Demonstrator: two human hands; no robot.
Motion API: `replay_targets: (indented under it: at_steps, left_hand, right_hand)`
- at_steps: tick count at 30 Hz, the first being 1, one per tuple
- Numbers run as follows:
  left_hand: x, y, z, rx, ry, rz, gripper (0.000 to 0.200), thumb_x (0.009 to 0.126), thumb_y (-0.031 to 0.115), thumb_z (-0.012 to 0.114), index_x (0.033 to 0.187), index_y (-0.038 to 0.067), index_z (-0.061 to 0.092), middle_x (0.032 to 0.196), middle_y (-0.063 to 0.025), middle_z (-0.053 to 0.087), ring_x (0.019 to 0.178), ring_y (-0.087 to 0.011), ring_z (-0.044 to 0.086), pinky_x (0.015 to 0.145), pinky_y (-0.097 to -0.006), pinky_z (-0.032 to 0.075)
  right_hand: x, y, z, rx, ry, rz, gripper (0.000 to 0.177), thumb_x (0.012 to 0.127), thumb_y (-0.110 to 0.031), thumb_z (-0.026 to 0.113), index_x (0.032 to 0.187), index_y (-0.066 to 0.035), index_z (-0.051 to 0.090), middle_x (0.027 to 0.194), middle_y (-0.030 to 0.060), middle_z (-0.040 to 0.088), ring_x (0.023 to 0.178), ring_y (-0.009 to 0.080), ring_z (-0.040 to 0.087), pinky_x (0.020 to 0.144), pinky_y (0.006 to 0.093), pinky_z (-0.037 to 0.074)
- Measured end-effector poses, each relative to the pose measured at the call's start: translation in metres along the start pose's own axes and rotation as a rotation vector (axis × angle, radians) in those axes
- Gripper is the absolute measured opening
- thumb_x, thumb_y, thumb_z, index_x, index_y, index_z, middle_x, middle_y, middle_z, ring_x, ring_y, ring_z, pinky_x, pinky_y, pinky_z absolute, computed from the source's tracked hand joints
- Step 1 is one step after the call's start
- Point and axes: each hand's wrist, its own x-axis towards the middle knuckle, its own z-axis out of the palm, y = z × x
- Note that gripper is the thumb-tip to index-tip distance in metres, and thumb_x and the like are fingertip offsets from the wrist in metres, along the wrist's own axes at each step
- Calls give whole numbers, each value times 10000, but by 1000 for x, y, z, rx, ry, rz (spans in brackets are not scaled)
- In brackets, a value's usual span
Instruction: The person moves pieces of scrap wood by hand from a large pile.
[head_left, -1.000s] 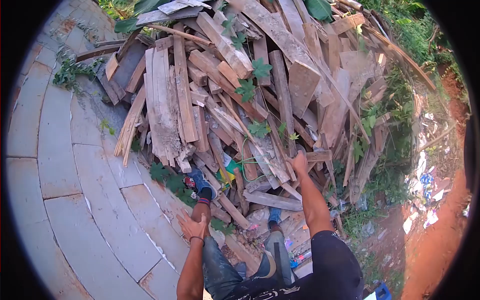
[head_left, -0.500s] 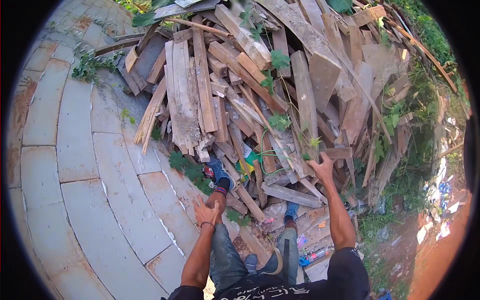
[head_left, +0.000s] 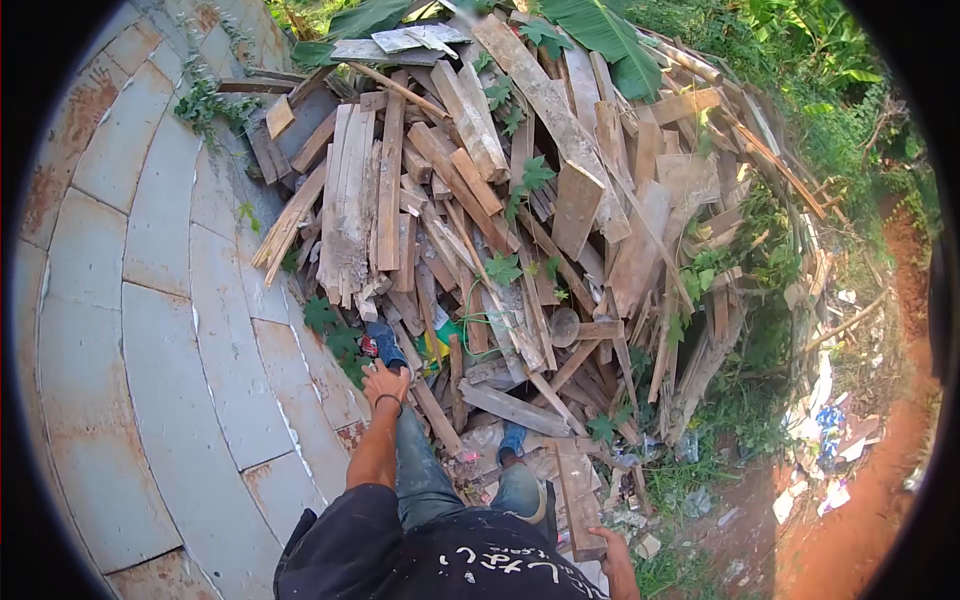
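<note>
My right hand [head_left: 614,560] is at the lower edge of the view, closed on the near end of a wooden board [head_left: 574,495]. The board points away from me, beside my right leg. My left hand [head_left: 385,383] rests at my left leg, above the blue shoe [head_left: 385,343], fingers apart and holding nothing. Ahead of both hands lies a large heap of old planks [head_left: 390,200], stacked at many angles. A loose grey plank [head_left: 515,408] lies across the heap's near foot.
A wall or paving of grey blocks [head_left: 160,370] curves along the left. Green vines [head_left: 320,315] grow among the wood. Litter [head_left: 830,430] and bare red soil [head_left: 850,540] lie at the right. A large leaf [head_left: 605,40] hangs over the far side.
My right hand has come back from the heap to the lower edge, bringing a board with it. The view has shifted, and my left hand now appears higher and further left.
</note>
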Motion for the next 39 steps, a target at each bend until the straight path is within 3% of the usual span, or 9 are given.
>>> replay_targets:
  at_steps: [8, 13, 16, 17, 19, 25, 30, 34, 39]
  left_hand:
    - [-6, -16, 20, -32, 21, 25, 611, 786, 468, 589, 1208, 29, 541, 1221, -249, 556, 1167, -412, 526, 929, -533, 464]
    - [0, -24, 21, -90, 69, -31, 580, 785, 458, 585, 1177, 32, 551, 1194, -227, 573, 1149, -402, 536, 917, -526, 466]
    - [2, -26, 2, -99, -49, -95, 611, 801, 449, 591, 1238, 26, 537, 1250, -215, 546, 1178, -396, 511, 934, -540, 457]
    - [3, -29, 2, -106, -53, -124, 611, 801, 449, 591, 1238, 26, 537, 1250, -215, 546, 1178, -396, 511, 934, -540, 457]
    - [8, -36, 12, -145, 9, -94, 606, 788, 468, 588, 1197, 22, 556, 1183, -213, 584, 1149, -390, 546, 895, -528, 477]
    - [22, -54, -3, -202, -64, -146, 642, 792, 468, 573, 1259, 29, 542, 1231, -220, 566, 1153, -387, 549, 929, -524, 476]
    - [42, -66, -11, -250, -95, -182, 724, 785, 498, 592, 1332, 32, 506, 1318, -211, 526, 1214, -388, 503, 978, -488, 458]
    - [62, -70, -18, -247, -124, -203, 730, 784, 478, 576, 1342, 18, 486, 1270, -235, 547, 1186, -397, 515, 949, -481, 477]
    - [89, -82, -34, -241, -192, -205, 739, 784, 486, 584, 1340, 11, 476, 1198, -254, 575, 1112, -410, 553, 914, -485, 488]
  right_hand:
    - [87, -81, 33, -165, 83, 117, 382, 775, -317, 679, 1044, -53, 614, 998, 138, 619, 824, 295, 627, 672, 474, 550]
    - [-137, -355, 150, 24, -119, -559, 413, 835, -465, 602, 1082, -134, 612, 958, 98, 630, 766, 194, 609, 835, 527, 489]
    - [-206, -565, 175, -331, -1175, -847, 861, 950, -670, 292, 1483, 3, 227, 1517, 252, 289, 1282, 360, 491, 1113, 650, 239]
    - [-234, -607, 202, -44, -1141, -902, 906, 949, -680, 258, 1526, -13, 52, 1573, 260, 113, 1303, 427, 450, 1119, 635, 253]
    - [-257, -641, 273, 84, -810, -1322, 902, 945, -689, 275, 1466, 47, 251, 1477, 283, 351, 1240, 384, 530, 1032, 560, 428]
    - [-98, -564, 492, -403, -552, -1188, 593, 964, -521, 462, 1295, -33, 529, 1149, 172, 661, 1021, 228, 665, 889, 363, 537]
    - [126, -389, 645, -949, -487, -853, 469, 839, -417, 739, 1022, 1, 631, 767, -18, 561, 577, 63, 515, 476, 221, 396]
    - [224, -270, 737, -1435, -179, -994, 1009, 655, -657, 753, 1287, 93, 514, 1196, 276, 597, 1068, 400, 589, 949, 420, 451]
    - [282, -170, 851, -1354, 266, -936, 1283, 578, -595, 827, 1465, 72, 183, 1434, 309, 338, 1289, 439, 392, 1055, 489, 358]
